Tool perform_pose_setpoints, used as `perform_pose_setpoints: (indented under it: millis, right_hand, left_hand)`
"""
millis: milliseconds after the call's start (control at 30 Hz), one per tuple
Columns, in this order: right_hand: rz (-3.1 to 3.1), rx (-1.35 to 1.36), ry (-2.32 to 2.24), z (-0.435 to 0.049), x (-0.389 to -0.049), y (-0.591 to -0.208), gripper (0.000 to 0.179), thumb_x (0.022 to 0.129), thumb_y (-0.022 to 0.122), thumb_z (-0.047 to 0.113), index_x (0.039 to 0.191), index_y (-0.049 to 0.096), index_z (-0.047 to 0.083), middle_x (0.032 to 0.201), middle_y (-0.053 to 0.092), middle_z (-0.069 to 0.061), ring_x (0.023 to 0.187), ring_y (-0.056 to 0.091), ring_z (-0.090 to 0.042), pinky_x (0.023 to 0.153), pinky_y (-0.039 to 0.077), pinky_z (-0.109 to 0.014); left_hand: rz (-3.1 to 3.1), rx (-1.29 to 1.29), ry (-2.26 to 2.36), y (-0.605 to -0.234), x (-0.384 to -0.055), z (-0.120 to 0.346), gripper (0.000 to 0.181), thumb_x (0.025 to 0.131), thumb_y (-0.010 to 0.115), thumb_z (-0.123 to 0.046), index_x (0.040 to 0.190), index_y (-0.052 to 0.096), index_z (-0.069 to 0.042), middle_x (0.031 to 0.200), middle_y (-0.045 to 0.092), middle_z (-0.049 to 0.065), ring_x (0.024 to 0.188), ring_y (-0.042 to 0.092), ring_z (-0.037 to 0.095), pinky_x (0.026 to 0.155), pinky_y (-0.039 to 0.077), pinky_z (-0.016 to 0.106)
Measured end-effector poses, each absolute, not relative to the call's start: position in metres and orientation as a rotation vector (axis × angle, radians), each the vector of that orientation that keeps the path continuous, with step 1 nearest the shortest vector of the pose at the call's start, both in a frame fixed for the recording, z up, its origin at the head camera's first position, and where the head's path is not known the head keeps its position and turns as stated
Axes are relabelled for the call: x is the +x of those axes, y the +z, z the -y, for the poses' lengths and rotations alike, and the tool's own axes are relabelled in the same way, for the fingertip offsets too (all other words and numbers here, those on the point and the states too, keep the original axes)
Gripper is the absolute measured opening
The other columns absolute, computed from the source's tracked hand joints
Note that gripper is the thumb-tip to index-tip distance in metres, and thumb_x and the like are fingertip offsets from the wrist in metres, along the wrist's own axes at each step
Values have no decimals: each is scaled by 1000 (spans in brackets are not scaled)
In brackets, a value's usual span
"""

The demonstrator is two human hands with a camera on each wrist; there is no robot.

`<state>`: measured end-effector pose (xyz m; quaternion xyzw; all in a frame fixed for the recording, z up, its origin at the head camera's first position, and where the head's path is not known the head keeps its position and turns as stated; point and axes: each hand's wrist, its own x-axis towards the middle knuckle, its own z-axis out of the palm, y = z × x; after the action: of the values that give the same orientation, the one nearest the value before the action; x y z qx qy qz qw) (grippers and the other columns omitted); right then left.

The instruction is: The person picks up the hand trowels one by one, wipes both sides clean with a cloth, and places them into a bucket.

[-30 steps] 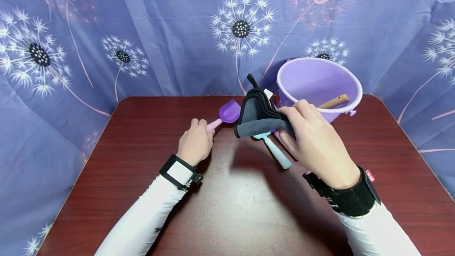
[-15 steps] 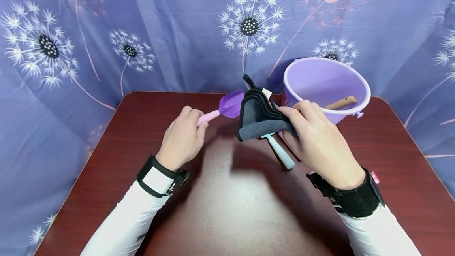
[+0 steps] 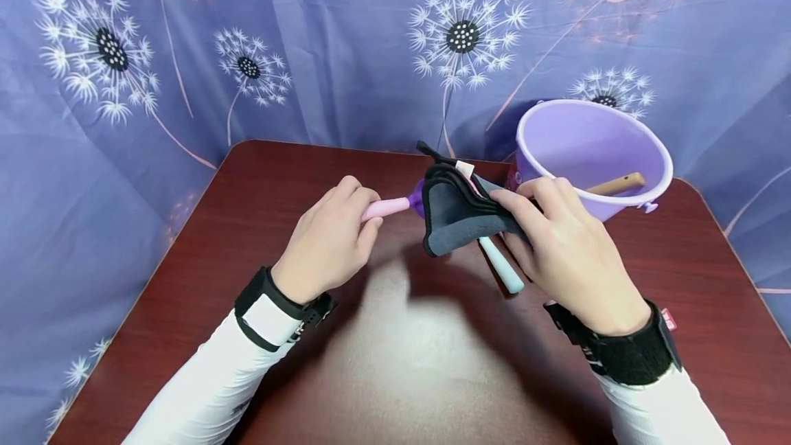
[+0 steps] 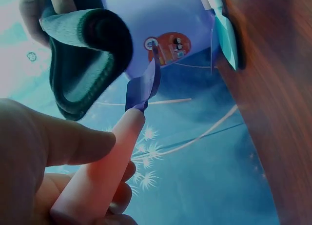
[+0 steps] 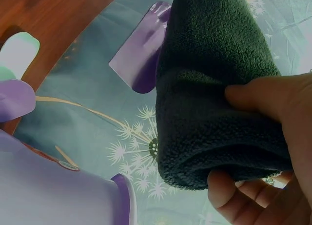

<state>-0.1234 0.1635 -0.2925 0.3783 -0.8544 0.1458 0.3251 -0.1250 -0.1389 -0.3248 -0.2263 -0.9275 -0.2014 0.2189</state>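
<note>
My left hand (image 3: 327, 239) grips the pink handle of a toy shovel (image 3: 386, 208). The shovel's purple blade is partly hidden behind the cloth in the head view, but shows in the right wrist view as a purple scoop (image 5: 141, 54). A folded dark grey cloth (image 3: 460, 215) with black edging and a white tag is pinched in my right hand (image 3: 568, 253), thumb on one face and fingers on the other, as the right wrist view shows. The cloth is held above the table, its folded end pointing toward the shovel.
A lilac bucket (image 3: 537, 156) stands at the back right, a wooden handle (image 3: 618, 184) sticking up inside. Below the cloth, a tool with a light blue handle (image 3: 502, 266) lies on the brown table (image 3: 420, 362). Behind hangs a blue dandelion-patterned curtain (image 3: 346, 53).
My left hand has raised the shovel off the table and brought it against the cloth's outline, so its blade is now mostly covered. The whole head view has shifted; the right hand keeps the cloth.
</note>
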Motion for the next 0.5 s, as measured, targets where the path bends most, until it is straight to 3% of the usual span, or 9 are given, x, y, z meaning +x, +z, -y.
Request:
perform_pose_setpoints:
  millis: [267, 500]
  right_hand:
    - [2255, 1017, 359, -159, -122, -297, 34, 91, 60, 12, 124, 64, 7, 101, 55, -12, 89, 49, -33, 67, 48, -46]
    - [2255, 1038, 310, -154, -124, -299, 32, 91, 63, 10, 123, 64, 7, 100, 54, -11, 87, 49, -32, 62, 47, -44]
  left_hand:
    - [2523, -736, -570, -319, -118, 134, 11, 89, 62, -14, 100, 63, -11, 92, 47, -3, 76, 43, 13, 61, 41, 30]
    - [2502, -833, -542, -318, -114, 132, 11, 92, 64, -14, 101, 61, -8, 93, 45, 1, 78, 43, 15, 66, 40, 30]
